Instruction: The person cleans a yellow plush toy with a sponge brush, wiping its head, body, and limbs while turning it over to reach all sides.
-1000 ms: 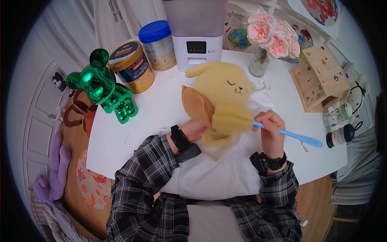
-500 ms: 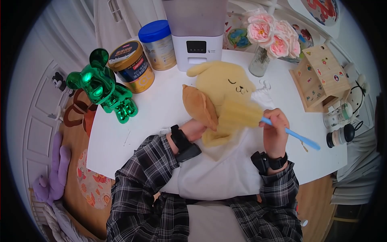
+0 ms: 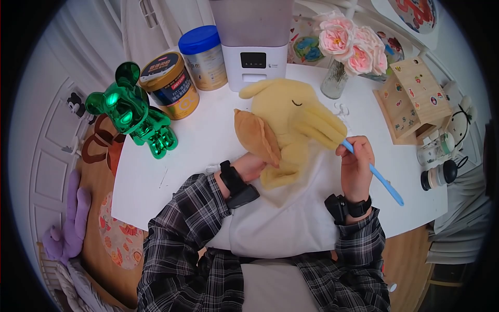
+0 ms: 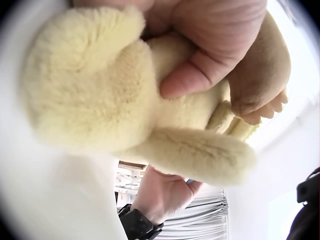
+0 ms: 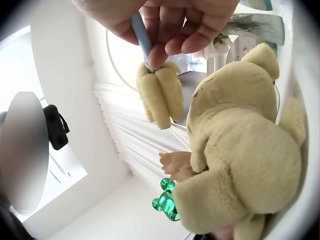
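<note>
A pale yellow plush dog (image 3: 278, 101) with a stitched sleepy face sits on the white table, and a brown plush piece (image 3: 254, 136) is at its side. My left hand (image 3: 249, 166) grips its lower body, with the thumb (image 4: 187, 80) pressed into the fur in the left wrist view. In my right hand (image 3: 357, 169) is the blue handle (image 3: 385, 184) of a duster, pinched between thumb and fingers. The duster's fuzzy yellow head (image 3: 323, 125) overlaps the plush dog's face in the head view. In the right wrist view, that duster head (image 5: 161, 97) hangs beside the face.
A shiny green bear figure (image 3: 130, 112), two tubs (image 3: 179, 99) and a white dispenser (image 3: 254, 62) stand to the left and back. Pink flowers in a glass vase (image 3: 333, 83) and a wooden house (image 3: 413, 101) are at the back right. Small jars (image 3: 439, 174) sit at the right edge.
The duster head has moved up and right, from before the plush dog's belly to its face. The handle's free end has swung downward. My left hand stays in place.
</note>
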